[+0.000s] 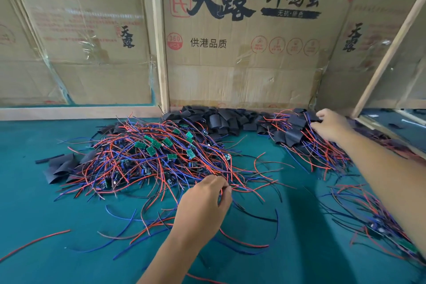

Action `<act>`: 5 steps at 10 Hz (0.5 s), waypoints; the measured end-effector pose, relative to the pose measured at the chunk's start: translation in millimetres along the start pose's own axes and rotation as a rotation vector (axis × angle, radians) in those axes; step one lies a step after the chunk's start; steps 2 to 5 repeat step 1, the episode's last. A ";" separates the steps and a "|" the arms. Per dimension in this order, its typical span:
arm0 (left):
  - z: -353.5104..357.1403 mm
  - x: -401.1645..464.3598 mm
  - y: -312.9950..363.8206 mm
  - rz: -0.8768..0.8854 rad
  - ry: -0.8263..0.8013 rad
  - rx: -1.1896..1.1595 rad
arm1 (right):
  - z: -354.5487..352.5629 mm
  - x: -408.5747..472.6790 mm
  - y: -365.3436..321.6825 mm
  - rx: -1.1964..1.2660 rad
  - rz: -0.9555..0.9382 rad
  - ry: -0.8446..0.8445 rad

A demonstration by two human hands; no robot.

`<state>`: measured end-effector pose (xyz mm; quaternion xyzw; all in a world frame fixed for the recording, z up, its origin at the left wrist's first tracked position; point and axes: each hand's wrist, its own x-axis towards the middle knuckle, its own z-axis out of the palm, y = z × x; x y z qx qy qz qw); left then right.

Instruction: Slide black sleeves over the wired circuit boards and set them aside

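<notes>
A big tangle of small green circuit boards [159, 145] with red, blue and black wires lies mid-table. Behind it, loose flat black sleeves [221, 120] are heaped against the cardboard. To the right sits a pile of sleeved boards [297, 136] with wires trailing forward. My left hand [205, 198] is at the near edge of the tangle, fingertips pinching a few wires [228, 182]. My right hand [332, 124] reaches over the sleeved pile, fingers curled onto a black sleeve at its far edge; the grip itself is partly hidden.
Green felt tabletop [57, 237] with stray wires near the front. Cardboard box walls [230, 64] and a wooden frame [159, 53] close the back. More black sleeves [60, 166] lie at the left. Another wired bundle [380, 219] lies under my right forearm.
</notes>
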<state>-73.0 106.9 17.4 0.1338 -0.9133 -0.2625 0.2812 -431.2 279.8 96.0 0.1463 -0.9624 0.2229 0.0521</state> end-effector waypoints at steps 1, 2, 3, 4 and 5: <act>-1.0 0.8 1.8 -0.020 0.016 -0.025 | -11.8 -21.7 -7.1 0.204 -0.054 0.121; -1.0 0.8 1.8 -0.020 0.016 -0.025 | -11.8 -21.7 -7.1 0.204 -0.054 0.121; -1.0 0.8 1.8 -0.020 0.016 -0.025 | -11.8 -21.7 -7.1 0.204 -0.054 0.121; -1.0 0.8 1.8 -0.020 0.016 -0.025 | -11.8 -21.7 -7.1 0.204 -0.054 0.121; -1.0 0.8 1.8 -0.020 0.016 -0.025 | -11.8 -21.7 -7.1 0.204 -0.054 0.121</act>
